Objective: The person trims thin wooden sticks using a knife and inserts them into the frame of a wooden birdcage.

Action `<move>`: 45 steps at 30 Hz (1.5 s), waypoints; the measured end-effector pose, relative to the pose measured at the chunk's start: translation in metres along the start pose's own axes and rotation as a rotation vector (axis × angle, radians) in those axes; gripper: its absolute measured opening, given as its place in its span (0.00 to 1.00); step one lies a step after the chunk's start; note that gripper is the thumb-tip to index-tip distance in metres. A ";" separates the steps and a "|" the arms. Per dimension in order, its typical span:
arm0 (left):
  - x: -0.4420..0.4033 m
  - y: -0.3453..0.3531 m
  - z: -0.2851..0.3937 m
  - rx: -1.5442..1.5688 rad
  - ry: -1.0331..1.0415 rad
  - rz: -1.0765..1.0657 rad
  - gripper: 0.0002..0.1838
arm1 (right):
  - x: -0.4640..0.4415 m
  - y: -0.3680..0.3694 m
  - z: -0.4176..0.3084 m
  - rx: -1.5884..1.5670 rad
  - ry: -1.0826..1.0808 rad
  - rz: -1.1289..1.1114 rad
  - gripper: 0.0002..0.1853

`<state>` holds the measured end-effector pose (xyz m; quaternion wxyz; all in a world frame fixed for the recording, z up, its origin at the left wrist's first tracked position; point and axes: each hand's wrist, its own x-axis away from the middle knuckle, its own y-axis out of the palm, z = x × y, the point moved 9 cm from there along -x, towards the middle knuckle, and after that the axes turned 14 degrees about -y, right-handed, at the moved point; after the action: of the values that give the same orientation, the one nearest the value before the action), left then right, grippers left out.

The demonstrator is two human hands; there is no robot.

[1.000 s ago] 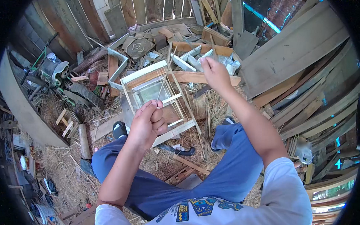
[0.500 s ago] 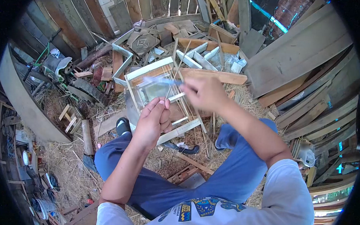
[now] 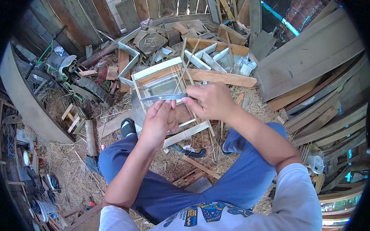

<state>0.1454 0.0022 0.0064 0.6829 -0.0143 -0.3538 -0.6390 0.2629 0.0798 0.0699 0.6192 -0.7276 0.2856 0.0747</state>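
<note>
My right hand (image 3: 213,101) is closed round the handle of a knife (image 3: 162,97). The long grey blade points left and lies just above the fingertips of my left hand (image 3: 157,122). That left hand is closed in a pinch on a thin wooden strip (image 3: 190,58), which slants up and away to the right behind the blade. Where the blade meets the strip is partly hidden by my fingers. Beneath both hands, between my knees, is a pale wooden frame (image 3: 187,134) with several thin slats across it.
Scrap boards and white wooden pieces (image 3: 197,60) are heaped beyond the frame. A long plank (image 3: 225,78) lies at its far right. Large panels (image 3: 305,50) lean on the right, and a curved board (image 3: 28,98) stands at left. Straw (image 3: 69,164) covers the ground.
The knife, blurred and higher half a second ago, has come down to my left fingertips. My right hand has shifted slightly to the right; my left hand still pinches the strip.
</note>
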 end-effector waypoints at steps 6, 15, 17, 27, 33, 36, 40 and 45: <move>0.005 0.009 -0.007 0.035 -0.018 -0.107 0.09 | 0.012 -0.022 0.072 0.107 0.248 0.071 0.18; 0.005 0.008 -0.002 0.103 0.007 -0.086 0.09 | 0.005 -0.017 0.035 -0.001 0.095 0.077 0.16; 0.005 0.013 -0.002 0.078 -0.008 -0.129 0.09 | 0.005 -0.012 0.003 0.038 -0.075 0.053 0.17; 0.009 0.015 -0.008 0.079 -0.058 -0.114 0.08 | 0.015 -0.014 0.058 0.029 0.011 0.132 0.19; 0.011 0.017 -0.008 0.101 -0.072 -0.126 0.08 | 0.015 -0.022 0.040 0.029 -0.056 0.165 0.17; 0.009 0.013 -0.012 0.099 -0.103 -0.116 0.08 | 0.024 -0.015 0.095 0.028 0.249 0.064 0.21; 0.006 0.016 -0.016 0.127 -0.115 -0.220 0.07 | 0.043 -0.034 0.153 -0.058 0.479 0.301 0.21; 0.006 0.022 -0.012 0.082 -0.147 -0.228 0.09 | 0.038 -0.032 0.111 -0.011 0.417 0.231 0.19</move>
<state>0.1699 -0.0049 0.0095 0.5780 0.0071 -0.4280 -0.6947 0.3379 0.1746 0.0550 0.5302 -0.6930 0.4885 -0.0054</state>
